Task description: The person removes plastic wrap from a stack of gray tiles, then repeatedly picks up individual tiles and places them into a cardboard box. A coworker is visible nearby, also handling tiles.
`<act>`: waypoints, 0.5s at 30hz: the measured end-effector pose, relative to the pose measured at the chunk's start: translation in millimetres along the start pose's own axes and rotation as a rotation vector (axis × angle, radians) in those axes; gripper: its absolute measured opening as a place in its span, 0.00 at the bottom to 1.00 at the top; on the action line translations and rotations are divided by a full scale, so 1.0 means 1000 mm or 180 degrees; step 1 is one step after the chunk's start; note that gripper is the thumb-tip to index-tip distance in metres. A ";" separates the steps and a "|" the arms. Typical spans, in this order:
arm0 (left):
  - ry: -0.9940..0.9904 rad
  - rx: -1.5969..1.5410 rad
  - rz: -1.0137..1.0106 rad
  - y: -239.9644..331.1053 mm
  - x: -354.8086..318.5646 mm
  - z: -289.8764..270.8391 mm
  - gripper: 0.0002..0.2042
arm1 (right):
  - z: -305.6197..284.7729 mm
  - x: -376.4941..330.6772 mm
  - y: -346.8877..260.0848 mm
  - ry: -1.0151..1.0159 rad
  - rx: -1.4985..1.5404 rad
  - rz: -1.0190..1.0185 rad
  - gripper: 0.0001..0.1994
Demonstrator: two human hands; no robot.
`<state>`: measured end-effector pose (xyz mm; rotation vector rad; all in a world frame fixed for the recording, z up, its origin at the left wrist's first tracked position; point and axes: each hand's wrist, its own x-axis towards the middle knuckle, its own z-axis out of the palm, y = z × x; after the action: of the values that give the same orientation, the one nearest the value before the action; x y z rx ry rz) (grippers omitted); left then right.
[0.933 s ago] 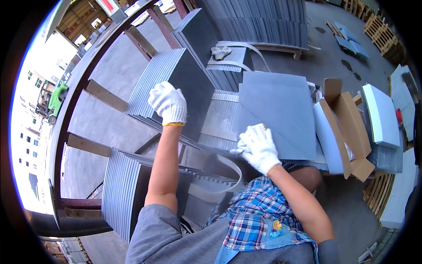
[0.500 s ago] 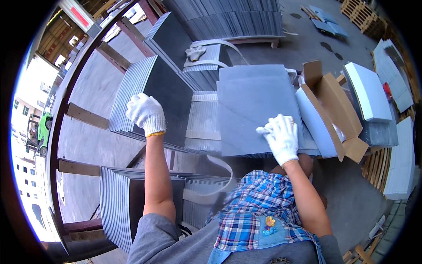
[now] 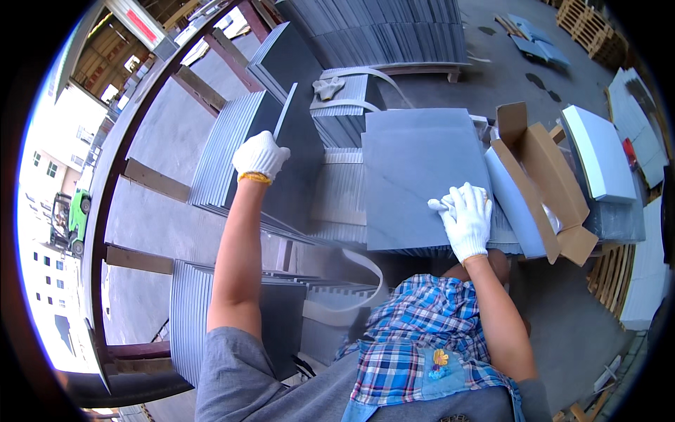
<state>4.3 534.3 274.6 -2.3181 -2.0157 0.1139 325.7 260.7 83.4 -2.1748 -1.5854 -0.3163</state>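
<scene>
In a white knit glove, my left hand (image 3: 259, 156) is closed on the edge of a dark grey stone tile (image 3: 295, 172). That tile stands on edge, tipped away from the leaning stack of tiles (image 3: 223, 151) with a gap at its top. My right hand (image 3: 465, 221), gloved the same way, rests on the top tile of a flat pile (image 3: 418, 165), its fingers stretched out and not gripping. Between the two stands a low row of tiles (image 3: 341, 190) seen edge-on, with a pale strap across it.
An opened cardboard box (image 3: 545, 176) stands right of the pile, beside white foam slabs (image 3: 598, 155). Another leaning stack (image 3: 190, 316) is near my left elbow. A loose glove (image 3: 328, 88) lies on strapped tiles. Wooden bars (image 3: 158, 181) stick out from the rack frame at left.
My left hand has moved right, and one tile has swung away from the leaning stack with it. My right hand stays on the pile. The whole view has shifted slightly.
</scene>
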 end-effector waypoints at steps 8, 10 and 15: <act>-0.0662 -0.1162 0.0210 -0.001 0.044 0.018 0.23 | -0.001 -0.004 0.000 0.0168 0.0218 0.0078 0.27; -0.0499 -0.1182 0.0273 -0.004 0.048 0.025 0.22 | -0.002 -0.004 -0.002 0.0111 0.0233 0.0134 0.27; -0.0346 -0.1192 0.0238 -0.014 0.026 -0.003 0.21 | -0.012 0.000 -0.003 -0.0022 0.0343 0.0186 0.24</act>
<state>-5.7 561.7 278.8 -2.6602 -2.1601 -0.1511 323.6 255.6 94.2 -2.1374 -1.5037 -0.2010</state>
